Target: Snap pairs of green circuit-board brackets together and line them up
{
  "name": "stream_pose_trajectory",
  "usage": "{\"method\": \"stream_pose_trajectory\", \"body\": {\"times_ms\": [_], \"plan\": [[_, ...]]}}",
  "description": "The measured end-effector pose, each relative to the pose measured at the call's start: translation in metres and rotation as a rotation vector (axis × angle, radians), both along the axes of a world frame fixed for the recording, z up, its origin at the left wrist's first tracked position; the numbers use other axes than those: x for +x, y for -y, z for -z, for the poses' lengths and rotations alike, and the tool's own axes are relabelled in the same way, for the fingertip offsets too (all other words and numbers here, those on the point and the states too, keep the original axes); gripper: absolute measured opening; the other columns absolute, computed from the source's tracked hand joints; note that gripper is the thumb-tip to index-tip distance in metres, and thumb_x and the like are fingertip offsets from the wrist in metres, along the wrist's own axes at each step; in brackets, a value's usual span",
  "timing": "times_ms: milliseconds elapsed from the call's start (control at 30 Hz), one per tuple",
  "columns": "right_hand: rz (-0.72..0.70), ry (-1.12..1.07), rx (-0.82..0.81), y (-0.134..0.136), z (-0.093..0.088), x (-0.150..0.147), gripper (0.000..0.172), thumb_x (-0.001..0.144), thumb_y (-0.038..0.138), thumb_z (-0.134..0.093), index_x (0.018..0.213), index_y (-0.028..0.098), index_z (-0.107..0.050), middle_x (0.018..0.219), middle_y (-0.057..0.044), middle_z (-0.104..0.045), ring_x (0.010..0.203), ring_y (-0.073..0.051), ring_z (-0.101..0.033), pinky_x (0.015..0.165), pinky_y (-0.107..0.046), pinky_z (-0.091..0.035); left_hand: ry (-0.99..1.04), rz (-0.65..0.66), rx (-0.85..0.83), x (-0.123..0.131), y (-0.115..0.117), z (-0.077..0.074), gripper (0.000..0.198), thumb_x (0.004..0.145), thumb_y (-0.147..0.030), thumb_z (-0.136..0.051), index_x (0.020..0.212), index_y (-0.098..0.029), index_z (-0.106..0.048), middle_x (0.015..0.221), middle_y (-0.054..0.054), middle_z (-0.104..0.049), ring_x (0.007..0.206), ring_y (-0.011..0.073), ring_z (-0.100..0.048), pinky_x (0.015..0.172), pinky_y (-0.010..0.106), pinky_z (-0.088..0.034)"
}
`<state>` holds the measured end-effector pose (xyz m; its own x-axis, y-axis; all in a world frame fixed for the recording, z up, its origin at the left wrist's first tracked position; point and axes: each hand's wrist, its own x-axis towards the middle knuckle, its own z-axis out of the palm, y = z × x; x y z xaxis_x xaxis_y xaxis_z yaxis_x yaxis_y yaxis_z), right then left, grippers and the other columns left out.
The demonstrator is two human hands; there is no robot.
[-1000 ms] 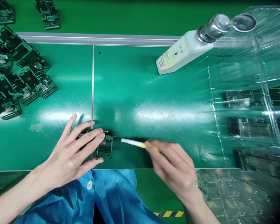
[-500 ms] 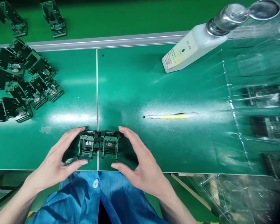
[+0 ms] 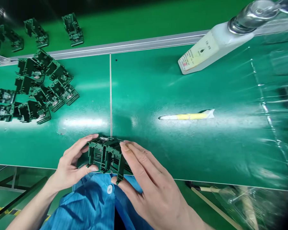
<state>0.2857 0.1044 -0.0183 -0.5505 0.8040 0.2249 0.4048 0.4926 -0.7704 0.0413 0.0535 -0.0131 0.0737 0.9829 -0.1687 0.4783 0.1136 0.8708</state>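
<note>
Grip: L hand [image 3: 70, 164] & R hand [image 3: 151, 188] pressed in from both sides on paired green PCB modules [image 3: 105, 156].
Location: modules at near edge of green desk [image 3: 172, 153].
Risk: slack pressure, modules slip apart or tip.

Bright overhead glare on the green mat [image 3: 139, 92]

A swab [image 3: 186, 116] lies between right hand [image 3: 150, 195] and bottle [image 3: 216, 48].
</note>
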Motion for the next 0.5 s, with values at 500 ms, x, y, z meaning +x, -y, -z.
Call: {"method": "stream_pose_trajectory", "body": {"times_ms": [500], "plan": [[0.041,-0.034,-0.01,0.0056,-0.0031,0.0071,0.067,0.096,0.021,-0.058,0.156,0.012,-0.029,0.135,-0.015,-0.063,0.127,-0.028,-0.06,0.108,-0.042,-0.055,-0.041,0.027,0.064,0.0091,0.0051,-0.0088,0.07,0.083,-0.023,-0.075,0.146,-0.032,-0.045,0.14,0.01,-0.063,0.129,0.0241,-0.06,0.097,0.031,-0.059]]}}
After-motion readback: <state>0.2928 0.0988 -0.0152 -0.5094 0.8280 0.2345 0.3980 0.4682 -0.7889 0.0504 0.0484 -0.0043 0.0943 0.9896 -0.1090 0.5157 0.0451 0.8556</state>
